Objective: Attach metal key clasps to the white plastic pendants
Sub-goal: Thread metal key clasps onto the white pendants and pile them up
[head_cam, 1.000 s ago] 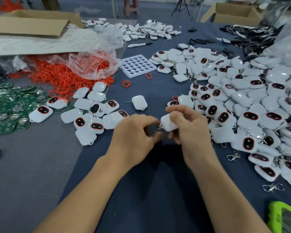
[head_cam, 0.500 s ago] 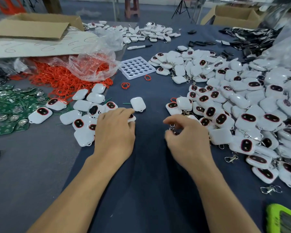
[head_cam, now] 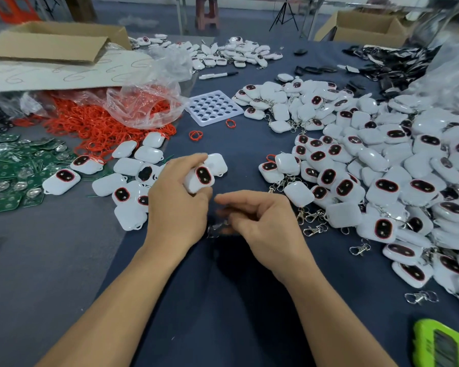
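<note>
My left hand point(head_cam: 176, 205) grips a white plastic pendant point(head_cam: 200, 178) with a dark red-rimmed window, lifted a little off the dark blue cloth. Just to its right, my right hand point(head_cam: 263, 221) pinches a metal key clasp point(head_cam: 214, 230), which shows blurred under the fingertips. The two hands are close but the clasp and the pendant are apart. A small group of pendants without clasps point(head_cam: 127, 176) lies to the left. A large heap of pendants with clasps point(head_cam: 382, 168) fills the right side. Loose clasps point(head_cam: 313, 229) lie at that heap's near edge.
Red rubber rings point(head_cam: 101, 125) spill from a clear plastic bag point(head_cam: 146, 104) at the left, beside green circuit boards point(head_cam: 13, 168). A white perforated tray point(head_cam: 214, 107) and a marker pen point(head_cam: 217, 74) lie farther back. Cardboard boxes point(head_cam: 56, 43) stand behind. A green device point(head_cam: 443, 345) sits at the bottom right.
My left hand reached to the left group and came back up holding a pendant. My right hand set the earlier pendant down by the heap and now holds a clasp nearer the middle.
</note>
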Tool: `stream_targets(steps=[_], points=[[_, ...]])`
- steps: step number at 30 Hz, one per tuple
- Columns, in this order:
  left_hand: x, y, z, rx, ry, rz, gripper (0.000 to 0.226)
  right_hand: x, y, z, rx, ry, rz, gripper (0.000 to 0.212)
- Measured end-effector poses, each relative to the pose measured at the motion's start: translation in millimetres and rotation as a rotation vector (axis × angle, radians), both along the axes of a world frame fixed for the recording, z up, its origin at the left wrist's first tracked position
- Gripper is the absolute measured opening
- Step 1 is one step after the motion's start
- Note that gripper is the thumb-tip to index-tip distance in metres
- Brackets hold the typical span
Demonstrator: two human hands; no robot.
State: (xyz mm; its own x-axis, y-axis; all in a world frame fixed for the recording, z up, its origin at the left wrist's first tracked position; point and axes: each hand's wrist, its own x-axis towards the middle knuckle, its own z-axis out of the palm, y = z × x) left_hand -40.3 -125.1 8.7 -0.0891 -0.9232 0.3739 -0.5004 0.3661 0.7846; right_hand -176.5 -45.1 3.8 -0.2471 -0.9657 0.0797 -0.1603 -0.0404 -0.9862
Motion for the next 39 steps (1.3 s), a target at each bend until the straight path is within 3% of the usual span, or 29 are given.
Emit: stream_targets(steps=[4, 7, 9, 11, 14, 17, 19, 24, 28, 31, 36, 39], points=[[1.2, 2.2, 3.9, 0.035, 0.135, 0.004, 0.065, -2.8, -0.6, -0.5, -0.016, 0.043, -0.135, 0.039], [-1.3, 9.3, 8.3, 0.049, 0.22, -0.148, 0.074, -3.8, -1.1, 4.8, -0.03, -0.096, -0.161, 0.019], [-4.1, 14.9, 9.7, 0.119, 0.259, -0.279, 0.075, -0.1, -0.9, 7.3, 0.0, -0.203, -0.062, 0.022], [-4.7, 19.9, 9.3, 0.154, 0.113, -0.364, 0.072, 2.5, -2.4, 5.2, 0.019, -0.155, -0.047, 0.024], [2.3, 16.8, 9.2, 0.056, -0.299, -0.193, 0.053, 1.6, -5.8, 1.6, 0.012, -0.101, -0.152, 0.014], [14.9, 4.4, 12.6, 0.083, -0.451, 0.007, 0.02, -5.3, -7.0, -1.4, 0.037, -0.121, -0.222, 0.016], [22.2, -2.9, 11.5, 0.157, -0.571, 0.012, 0.025, -7.9, -7.8, -2.9, 0.066, -0.131, -0.228, 0.019], [31.2, -7.1, 15.7, 0.277, -0.572, -0.09, 0.035, -6.2, -5.5, -3.5, 0.086, -0.102, -0.291, 0.018], [41.2, -9.8, 24.1, 0.396, -0.491, -0.355, 0.014, -7.0, -5.9, -1.8, 0.117, -0.071, -0.265, 0.03], [47.9, -13.3, 28.6, 0.474, -0.452, -0.53, 0.03, -7.0, -6.6, -2.0, 0.107, -0.061, -0.245, 0.028], [44.9, -10.4, 30.2, 0.438, -0.547, -0.534, 0.027, -7.9, -7.6, -3.6, 0.112, -0.064, -0.241, 0.029], [40.6, -5.0, 30.8, 0.381, -0.512, -0.45, 0.026, -7.5, -8.0, -2.4, 0.103, -0.074, -0.242, 0.023]])
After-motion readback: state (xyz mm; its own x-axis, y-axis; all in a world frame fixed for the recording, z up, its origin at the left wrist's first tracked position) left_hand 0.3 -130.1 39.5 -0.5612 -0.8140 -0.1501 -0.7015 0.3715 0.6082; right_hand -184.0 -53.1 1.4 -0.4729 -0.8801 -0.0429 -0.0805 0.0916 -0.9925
